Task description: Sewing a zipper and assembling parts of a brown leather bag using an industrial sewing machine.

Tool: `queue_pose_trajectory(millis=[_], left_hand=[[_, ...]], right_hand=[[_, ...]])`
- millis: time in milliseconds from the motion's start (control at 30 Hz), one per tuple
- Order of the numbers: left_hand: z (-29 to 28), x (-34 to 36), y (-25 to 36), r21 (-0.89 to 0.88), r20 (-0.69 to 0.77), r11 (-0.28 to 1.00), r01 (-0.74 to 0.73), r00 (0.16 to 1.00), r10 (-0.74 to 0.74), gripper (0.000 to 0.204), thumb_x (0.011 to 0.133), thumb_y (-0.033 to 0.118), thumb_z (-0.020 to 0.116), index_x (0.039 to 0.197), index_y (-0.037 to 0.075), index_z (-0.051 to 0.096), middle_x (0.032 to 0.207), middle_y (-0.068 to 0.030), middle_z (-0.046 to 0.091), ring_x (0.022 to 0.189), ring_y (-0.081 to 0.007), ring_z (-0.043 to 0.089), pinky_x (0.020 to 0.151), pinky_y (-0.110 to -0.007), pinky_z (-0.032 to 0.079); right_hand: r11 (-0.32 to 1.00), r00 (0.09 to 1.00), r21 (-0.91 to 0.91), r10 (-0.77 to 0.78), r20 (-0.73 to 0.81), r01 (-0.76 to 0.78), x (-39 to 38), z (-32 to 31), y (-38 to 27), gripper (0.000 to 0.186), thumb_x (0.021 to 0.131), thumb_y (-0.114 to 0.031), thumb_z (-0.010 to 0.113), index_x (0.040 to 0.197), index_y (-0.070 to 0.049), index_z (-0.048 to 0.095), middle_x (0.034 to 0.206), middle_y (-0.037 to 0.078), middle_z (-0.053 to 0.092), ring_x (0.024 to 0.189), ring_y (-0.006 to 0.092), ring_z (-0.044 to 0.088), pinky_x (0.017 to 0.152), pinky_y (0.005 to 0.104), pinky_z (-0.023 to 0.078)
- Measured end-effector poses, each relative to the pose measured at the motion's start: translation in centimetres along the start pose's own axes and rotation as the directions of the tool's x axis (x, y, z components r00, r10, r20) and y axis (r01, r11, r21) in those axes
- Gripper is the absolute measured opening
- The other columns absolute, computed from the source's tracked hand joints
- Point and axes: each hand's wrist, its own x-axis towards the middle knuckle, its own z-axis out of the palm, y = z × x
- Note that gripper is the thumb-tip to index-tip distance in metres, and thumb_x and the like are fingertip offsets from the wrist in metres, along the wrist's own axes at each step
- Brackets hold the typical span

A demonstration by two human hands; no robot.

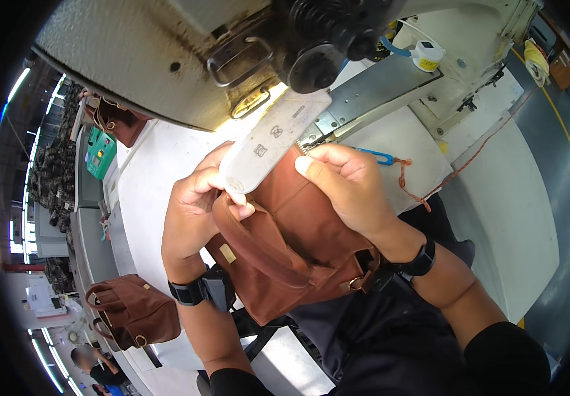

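A brown leather handbag [328, 224] with rolled handles and a small gold plate hangs in front of me, under the sewing machine head [159, 59]. Fingers of my left hand [196, 204] close on the bag's upper edge by a handle, partly hidden behind a white rounded guard plate [268, 148]. Thumb and forefinger of my right hand [348, 181] pinch the bag's rim beside a metal zipper end [303, 146]. That corner lies close to the machine's metal bed [377, 92]. The needle is hidden from view.
A second brown handbag [133, 310] stands at the lower left, and another brown bag [123, 122] lies at the far left. A blue-handled tool [377, 157] and an orange cord [423, 198] lie right of my hand. A person [103, 369] is in the distance.
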Motion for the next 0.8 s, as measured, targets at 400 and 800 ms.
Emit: queue_pose_trajectory(millis=[400, 800], left_hand=[[-0.3, 0.6, 1.2, -0.157, -0.045, 0.971, 0.180, 0.981, -0.189, 0.020, 0.079, -0.006, 0.079, 0.095, 0.005, 0.071, 0.154, -0.0176, 0.048, 0.136, -0.0247, 0.052, 0.109, -0.037, 0.042], [-2.5, 0.1, -1.7, -0.302, 0.015, 0.953, -0.034, 0.999, 0.041, 0.036, 0.102, 0.027, 0.051, 0.119, -0.003, 0.063, 0.112, -0.0149, 0.070, 0.096, -0.0222, 0.065, 0.086, -0.032, 0.049]], right_hand=[[1.000, 1.000, -0.022, 0.012, -0.021, -0.012, 0.4, 0.4, -1.4, 0.017, 0.100, -0.012, 0.065, 0.099, 0.004, 0.072, 0.073, -0.009, 0.060, 0.070, -0.0018, 0.047, 0.060, 0.0196, 0.040], [0.535, 0.717, -0.615, -0.694, 0.071, 0.579, 0.1, -12.7, -15.1, 0.036, 0.110, -0.017, 0.045, 0.115, 0.010, 0.067, 0.098, 0.015, 0.069, 0.077, 0.0148, 0.061, 0.073, 0.0292, 0.050]])
